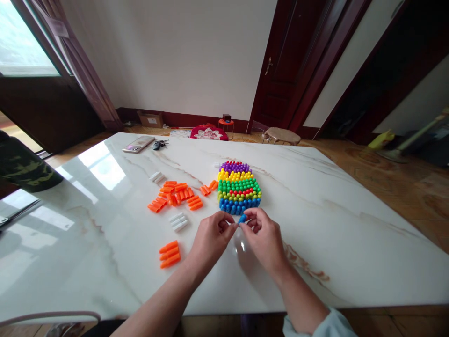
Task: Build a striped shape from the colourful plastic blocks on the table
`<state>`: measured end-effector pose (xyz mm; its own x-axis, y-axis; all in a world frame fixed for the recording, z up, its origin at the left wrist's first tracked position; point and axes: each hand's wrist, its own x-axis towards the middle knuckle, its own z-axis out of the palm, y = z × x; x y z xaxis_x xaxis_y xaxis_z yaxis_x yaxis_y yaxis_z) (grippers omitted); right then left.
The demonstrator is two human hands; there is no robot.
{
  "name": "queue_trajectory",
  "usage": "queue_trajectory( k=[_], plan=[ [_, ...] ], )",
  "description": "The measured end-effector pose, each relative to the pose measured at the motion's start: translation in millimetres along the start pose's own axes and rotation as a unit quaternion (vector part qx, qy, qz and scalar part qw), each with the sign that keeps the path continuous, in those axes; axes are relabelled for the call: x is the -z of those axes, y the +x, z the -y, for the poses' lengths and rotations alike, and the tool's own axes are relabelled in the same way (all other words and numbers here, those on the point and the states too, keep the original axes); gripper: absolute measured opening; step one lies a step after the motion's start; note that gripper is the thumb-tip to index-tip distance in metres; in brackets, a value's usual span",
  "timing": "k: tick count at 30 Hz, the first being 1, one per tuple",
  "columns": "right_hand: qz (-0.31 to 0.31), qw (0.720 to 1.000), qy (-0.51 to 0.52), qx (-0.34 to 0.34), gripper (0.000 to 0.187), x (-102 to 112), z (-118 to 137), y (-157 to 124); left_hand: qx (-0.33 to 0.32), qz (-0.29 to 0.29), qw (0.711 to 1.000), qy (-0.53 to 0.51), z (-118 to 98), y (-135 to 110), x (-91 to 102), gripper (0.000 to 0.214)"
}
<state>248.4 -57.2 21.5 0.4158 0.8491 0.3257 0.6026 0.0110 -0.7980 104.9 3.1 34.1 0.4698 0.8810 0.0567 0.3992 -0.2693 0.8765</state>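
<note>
A block of upright plastic pegs (239, 187) stands mid-table in bands of purple, yellow, green, red and blue. Just in front of it, my right hand (264, 238) pinches a blue peg (242, 218) by its fingertips. My left hand (211, 238) meets it from the left, fingers closed in a pinch touching the same peg. Loose orange pegs (174, 194) lie in clusters to the left, with a small orange group (170, 254) nearer me. White pegs (178, 222) lie between them.
On the white marble table (351, 220), a phone (139, 143) and keys (159, 144) sit at the far left. More white pegs (156, 177) lie beside the orange ones. A camouflage sleeve (24, 166) shows at the left edge. A door and stool stand beyond.
</note>
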Motion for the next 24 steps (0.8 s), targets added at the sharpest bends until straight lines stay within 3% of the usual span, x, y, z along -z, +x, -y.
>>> queue_trajectory(
  k=[4, 9, 24],
  plan=[
    [-0.034, 0.997, -0.064, -0.022, 0.019, 11.6, -25.0, 16.3, 0.000, 0.051, 0.996, 0.074, 3.5, -3.3, -5.5, 0.013],
    [-0.030, 0.995, -0.097, -0.024, 0.019, 6.2, -42.9, 30.8, -0.003, 0.076, 0.992, 0.103, 3.9, -5.6, -9.6, 0.017],
    [-0.033, 0.998, -0.045, -0.037, 0.019, -1.3, -34.6, 30.5, 0.002, 0.081, 0.990, 0.115, 4.7, -3.2, -8.3, 0.019]
  ],
)
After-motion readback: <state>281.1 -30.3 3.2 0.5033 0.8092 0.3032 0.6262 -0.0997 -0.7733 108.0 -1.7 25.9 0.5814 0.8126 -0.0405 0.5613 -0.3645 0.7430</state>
